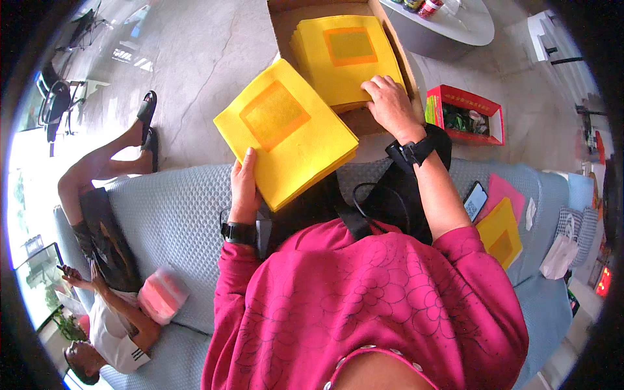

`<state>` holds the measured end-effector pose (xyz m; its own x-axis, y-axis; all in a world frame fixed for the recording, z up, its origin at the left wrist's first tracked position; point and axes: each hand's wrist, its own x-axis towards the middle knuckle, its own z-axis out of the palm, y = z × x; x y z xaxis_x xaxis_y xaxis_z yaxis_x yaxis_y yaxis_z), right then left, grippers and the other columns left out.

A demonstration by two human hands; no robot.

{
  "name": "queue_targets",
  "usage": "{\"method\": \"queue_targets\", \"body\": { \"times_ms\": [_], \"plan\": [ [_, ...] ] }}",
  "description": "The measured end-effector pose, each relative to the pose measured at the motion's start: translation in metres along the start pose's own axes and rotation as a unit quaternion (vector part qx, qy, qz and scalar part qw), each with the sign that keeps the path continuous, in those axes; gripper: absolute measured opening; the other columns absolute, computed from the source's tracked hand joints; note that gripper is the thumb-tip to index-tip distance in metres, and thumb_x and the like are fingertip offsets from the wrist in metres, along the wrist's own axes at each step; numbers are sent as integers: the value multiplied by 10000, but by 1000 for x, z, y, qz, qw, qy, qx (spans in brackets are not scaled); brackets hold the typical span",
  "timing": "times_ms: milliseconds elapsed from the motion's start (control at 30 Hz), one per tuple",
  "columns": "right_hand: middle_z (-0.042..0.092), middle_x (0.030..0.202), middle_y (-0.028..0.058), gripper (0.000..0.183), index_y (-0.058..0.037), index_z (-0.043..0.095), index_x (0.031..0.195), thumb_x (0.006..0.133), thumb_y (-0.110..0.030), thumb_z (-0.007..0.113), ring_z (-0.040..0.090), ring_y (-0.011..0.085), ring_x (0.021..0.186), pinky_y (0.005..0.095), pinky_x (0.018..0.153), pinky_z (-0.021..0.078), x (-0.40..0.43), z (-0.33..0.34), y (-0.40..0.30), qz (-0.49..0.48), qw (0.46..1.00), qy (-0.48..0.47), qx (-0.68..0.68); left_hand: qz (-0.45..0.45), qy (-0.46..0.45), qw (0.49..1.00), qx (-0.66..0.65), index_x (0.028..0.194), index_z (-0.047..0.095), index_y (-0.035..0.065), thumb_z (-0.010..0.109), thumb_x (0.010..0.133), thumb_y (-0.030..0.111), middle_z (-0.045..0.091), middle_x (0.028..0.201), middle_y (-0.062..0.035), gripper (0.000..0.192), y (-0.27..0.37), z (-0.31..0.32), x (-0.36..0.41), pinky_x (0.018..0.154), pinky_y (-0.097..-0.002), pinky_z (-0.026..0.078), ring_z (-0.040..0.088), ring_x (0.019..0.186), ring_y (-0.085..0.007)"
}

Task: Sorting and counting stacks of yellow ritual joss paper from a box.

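Observation:
My left hand (247, 183) holds a stack of yellow felt-like squares (312, 141) by its lower left edge, thumb on top; the top one bears an orange-framed rectangle. The stack is tilted above my lap. My right hand (390, 105) rests at the lower right edge of another yellow stack (312, 48), which lies in an open cardboard box (287, 14). The right fingertips are bent against that stack's top piece; whether they pinch it I cannot tell. Both wrists wear black bands.
A red box (496, 122) with small items stands on the floor at right, near a round table (473, 24). On the pale blue sofa (170, 214) lie a phone (475, 200), pink and yellow pieces (499, 234) and a pink package (161, 295). Another person (114, 312) sits at left.

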<state>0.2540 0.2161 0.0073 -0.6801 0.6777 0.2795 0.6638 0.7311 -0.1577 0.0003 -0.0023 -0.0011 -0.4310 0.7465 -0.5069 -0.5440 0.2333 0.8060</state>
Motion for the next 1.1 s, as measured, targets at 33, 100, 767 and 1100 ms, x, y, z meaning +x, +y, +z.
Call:
{"method": "queue_targets", "body": {
  "times_ms": [33, 100, 767, 1100],
  "plan": [
    [577, 912, 87, 213, -61, 596, 946, 733, -45, 613, 546, 291, 916, 397, 772, 459, 1, 0, 1, 1, 1000, 1, 0, 2, 8, 1000, -13, 1137, 526, 11, 521, 936, 250, 615, 1005, -65, 313, -2, 0, 1, 738, -281, 502, 603, 844, -154],
    [601, 875, 87, 158, -66, 632, 900, 745, -88, 639, 560, 285, 903, 381, 790, 463, 2, -1, 3, -2, 998, 14, 67, 4, 6, 1000, -10, 1137, 527, 13, 521, 936, 250, 615, 1003, -64, 311, -2, -2, 1, 738, -281, 502, 602, 844, -153],
    [567, 750, 46, 127, -95, 591, 868, 768, -151, 536, 563, 217, 792, 343, 729, 473, 0, -58, -88, -283, 950, 118, 61, 0, -18, 999, -27, 1151, 512, 6, 507, 940, 241, 614, 1029, -88, 316, 1, 1, -1, 752, -303, 523, 620, 865, -178],
    [610, 796, 63, 272, -99, 603, 933, 764, -301, 671, 592, 241, 847, 341, 749, 476, -22, -60, -74, -207, 957, 65, 190, 3, -4, 1000, -23, 1156, 506, -6, 507, 940, 243, 616, 1055, -101, 329, 1, 1, -1, 770, -307, 517, 623, 880, -186]
  ]
}}
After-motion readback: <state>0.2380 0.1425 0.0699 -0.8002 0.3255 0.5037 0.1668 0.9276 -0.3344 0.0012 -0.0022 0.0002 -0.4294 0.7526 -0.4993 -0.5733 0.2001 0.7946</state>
